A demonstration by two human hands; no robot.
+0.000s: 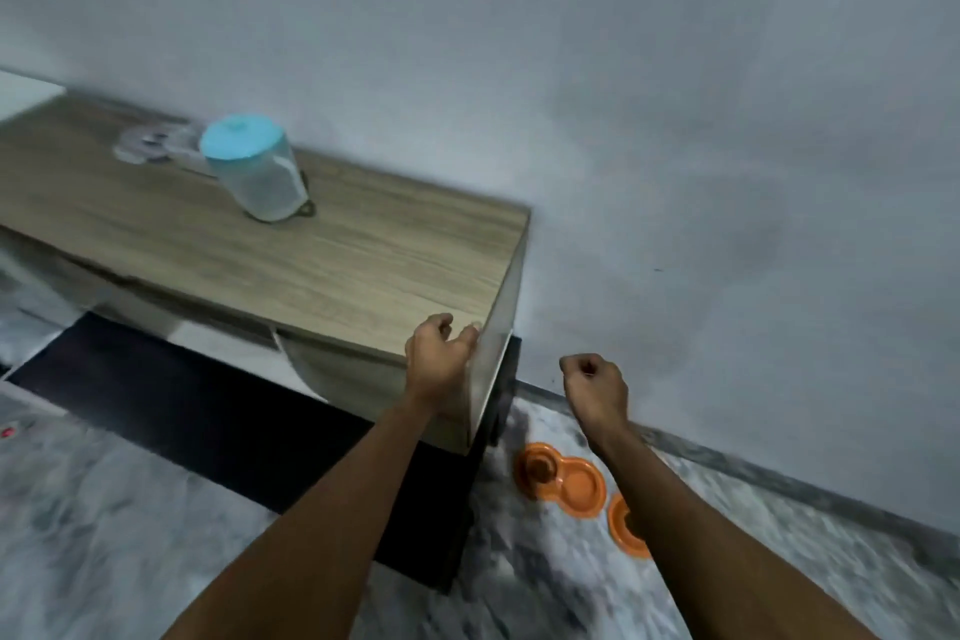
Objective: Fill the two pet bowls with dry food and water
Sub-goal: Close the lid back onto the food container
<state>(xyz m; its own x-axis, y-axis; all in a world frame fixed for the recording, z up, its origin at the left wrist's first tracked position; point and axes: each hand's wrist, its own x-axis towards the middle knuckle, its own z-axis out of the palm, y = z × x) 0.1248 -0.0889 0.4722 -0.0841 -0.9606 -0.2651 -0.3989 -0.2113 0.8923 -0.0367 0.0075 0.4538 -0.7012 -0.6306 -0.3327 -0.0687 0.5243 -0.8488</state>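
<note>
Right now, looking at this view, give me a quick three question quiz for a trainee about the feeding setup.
1. True or false: the container with the blue lid stands on the wooden cabinet.
2. Where are the orange bowls? A) on the cabinet B) on the floor by the wall C) in the right hand
3. Short answer: what is the left hand close to?

Key
1. True; its lid is on.
2. B; they sit on the marbled floor, to the right of the cabinet, and one is partly hidden by the right forearm.
3. The cabinet's near right corner; the fingers are curled at its edge, holding nothing. The right hand is a loose fist, also empty.
</note>
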